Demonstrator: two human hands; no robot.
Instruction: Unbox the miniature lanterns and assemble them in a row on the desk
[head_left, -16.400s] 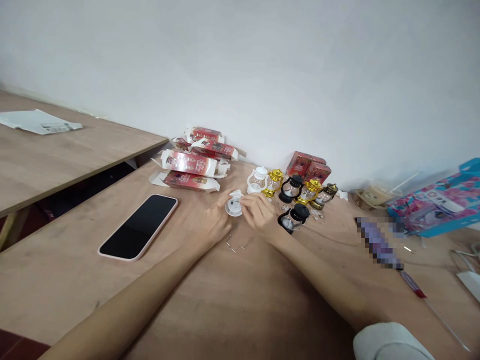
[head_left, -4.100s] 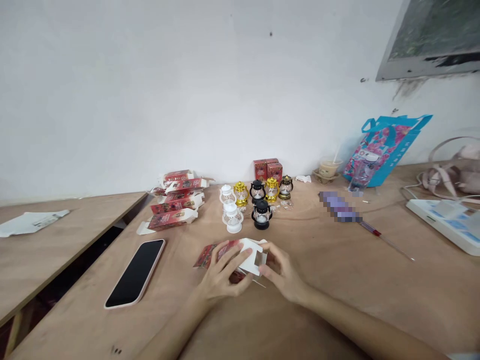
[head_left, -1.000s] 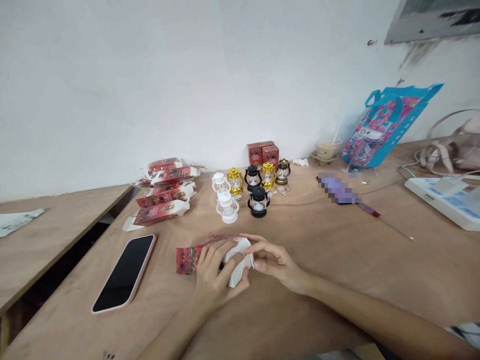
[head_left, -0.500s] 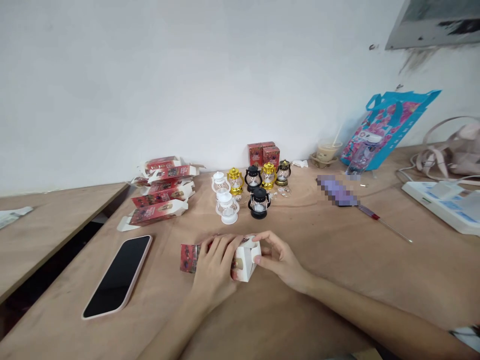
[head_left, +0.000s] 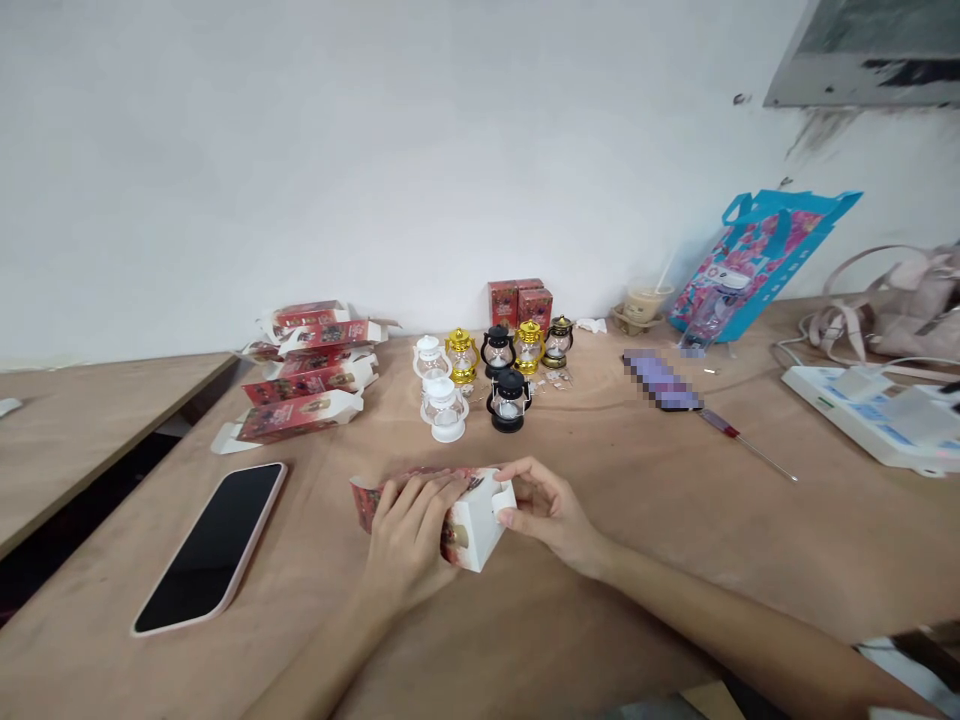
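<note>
A small red and white cardboard box [head_left: 466,525] lies on its side on the wooden table [head_left: 637,560], in front of me. My left hand [head_left: 409,535] lies over the top of the box and grips it. My right hand [head_left: 546,510] pinches the white flap at the box's right end. Behind the box stand several miniature lanterns: a white one [head_left: 444,408], a black one [head_left: 509,400], and gold ones [head_left: 462,355] further back.
A phone [head_left: 210,545] lies screen-up at the left. Flattened red boxes [head_left: 307,385] are stacked at the back left, two closed red boxes [head_left: 519,300] stand by the wall. A screwdriver [head_left: 742,440], a white power strip [head_left: 870,425], a blue bag [head_left: 757,260] and a drink cup [head_left: 643,300] lie to the right.
The box went from a half-folded flat shape to a squared-up box lying on its side. My right hand has moved onto the end flap; my left stays on top.
</note>
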